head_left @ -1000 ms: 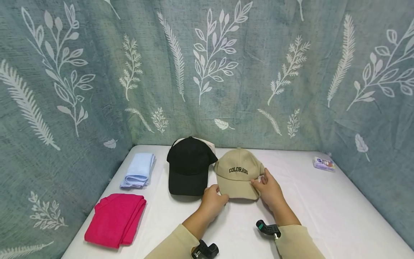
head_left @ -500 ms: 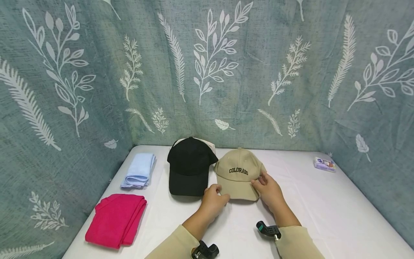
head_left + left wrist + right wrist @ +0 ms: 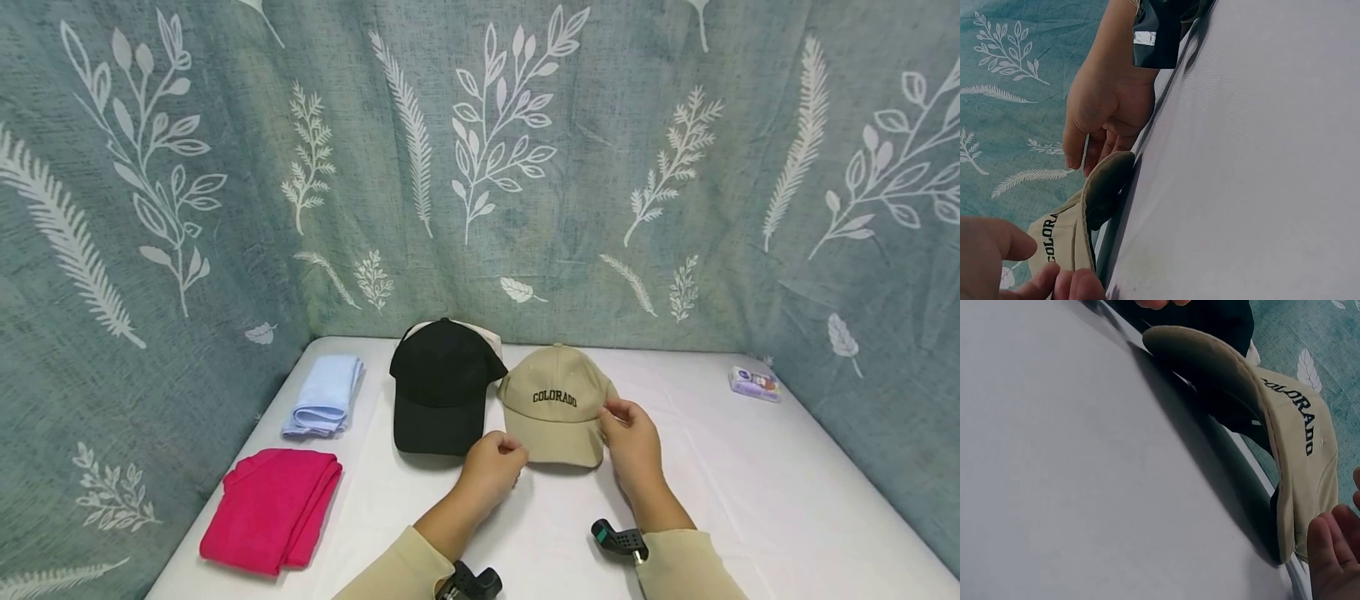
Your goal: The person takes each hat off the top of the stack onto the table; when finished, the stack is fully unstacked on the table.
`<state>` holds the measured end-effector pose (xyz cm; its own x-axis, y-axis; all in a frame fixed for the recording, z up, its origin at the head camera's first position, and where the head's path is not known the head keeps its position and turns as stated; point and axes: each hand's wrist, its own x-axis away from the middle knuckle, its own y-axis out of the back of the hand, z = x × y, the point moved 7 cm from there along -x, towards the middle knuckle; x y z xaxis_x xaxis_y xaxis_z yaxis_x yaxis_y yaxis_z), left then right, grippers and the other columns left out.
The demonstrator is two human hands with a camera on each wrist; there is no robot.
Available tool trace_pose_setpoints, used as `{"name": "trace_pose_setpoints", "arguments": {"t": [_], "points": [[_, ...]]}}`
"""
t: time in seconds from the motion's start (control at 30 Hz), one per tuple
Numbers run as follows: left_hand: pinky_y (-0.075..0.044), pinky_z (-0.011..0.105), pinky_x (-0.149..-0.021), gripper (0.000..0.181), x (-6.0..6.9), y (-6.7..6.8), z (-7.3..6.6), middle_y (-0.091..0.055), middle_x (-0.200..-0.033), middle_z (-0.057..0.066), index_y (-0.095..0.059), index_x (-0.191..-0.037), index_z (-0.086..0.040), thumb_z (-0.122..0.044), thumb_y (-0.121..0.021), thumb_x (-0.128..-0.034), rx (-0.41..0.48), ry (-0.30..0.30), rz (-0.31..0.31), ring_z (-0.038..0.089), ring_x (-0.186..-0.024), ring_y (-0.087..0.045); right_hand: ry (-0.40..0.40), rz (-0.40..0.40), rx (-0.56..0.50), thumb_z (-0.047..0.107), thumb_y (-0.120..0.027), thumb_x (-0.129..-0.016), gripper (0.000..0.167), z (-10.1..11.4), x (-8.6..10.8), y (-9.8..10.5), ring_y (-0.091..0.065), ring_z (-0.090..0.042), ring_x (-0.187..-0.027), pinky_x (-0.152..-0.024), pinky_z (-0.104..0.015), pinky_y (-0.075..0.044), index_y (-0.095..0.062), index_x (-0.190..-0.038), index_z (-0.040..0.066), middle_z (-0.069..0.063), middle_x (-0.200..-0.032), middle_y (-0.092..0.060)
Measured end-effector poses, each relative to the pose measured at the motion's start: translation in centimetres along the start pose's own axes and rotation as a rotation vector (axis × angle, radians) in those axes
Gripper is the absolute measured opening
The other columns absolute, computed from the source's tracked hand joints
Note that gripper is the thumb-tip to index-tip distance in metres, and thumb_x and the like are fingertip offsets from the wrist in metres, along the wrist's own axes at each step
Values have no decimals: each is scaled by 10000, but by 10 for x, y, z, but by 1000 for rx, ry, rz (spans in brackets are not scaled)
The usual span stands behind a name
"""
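Beige cap [image 3: 555, 407] lies between and just beyond your two hands, brim toward you.
Your left hand [image 3: 492, 468] is just beside the near left corner of that brim, fingers loosely bent and thumb apart from them; your right hand [image 3: 633, 442] is at the cap's right side, its fingers relaxed and its thumb apart, though you cannot tell whether the fingertips touch the cap. COLORADO runs across the crown, and the brim arches above the desk [image 3: 555, 550]. Beyond your left hand is a black cap [image 3: 441, 392], with a pale item [image 3: 487, 337] showing behind it. Well to that hand's left are a folded pink cloth [image 3: 272, 510] and, farther off, a folded light blue cloth [image 3: 324, 393]. A small packet [image 3: 754, 383] lies far beyond your right hand, to its right.
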<state>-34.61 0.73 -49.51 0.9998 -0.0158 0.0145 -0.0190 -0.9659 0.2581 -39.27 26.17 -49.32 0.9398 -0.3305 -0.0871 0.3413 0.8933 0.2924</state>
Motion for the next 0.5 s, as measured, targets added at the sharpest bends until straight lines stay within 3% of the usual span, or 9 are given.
{"name": "trace_pose_setpoints", "arguments": {"t": [0.23,0.5], "points": [[-492,268,-600,80,9,10,-3,-618,-791,9,-674,-963,-90,-167,-657,-952,-12,-14,8,121,-681,-589,46,13,-168,148,-622,-1055,321,8,5,-7,-695,-120,-929,-808,-168,-587,-607,-1319,-33,-138,-1177,-615],[-492,291,-605,117,15,30,0,-621,-829,20,-667,-1009,-99,-194,-625,-955,-52,-19,-23,147,-681,-606,66,61,-226,135,-643,-1045,298,19,10,-18,-700,-124,-893,-819,-206,-602,-618,-1282,-44,-142,-1107,-625]]}}
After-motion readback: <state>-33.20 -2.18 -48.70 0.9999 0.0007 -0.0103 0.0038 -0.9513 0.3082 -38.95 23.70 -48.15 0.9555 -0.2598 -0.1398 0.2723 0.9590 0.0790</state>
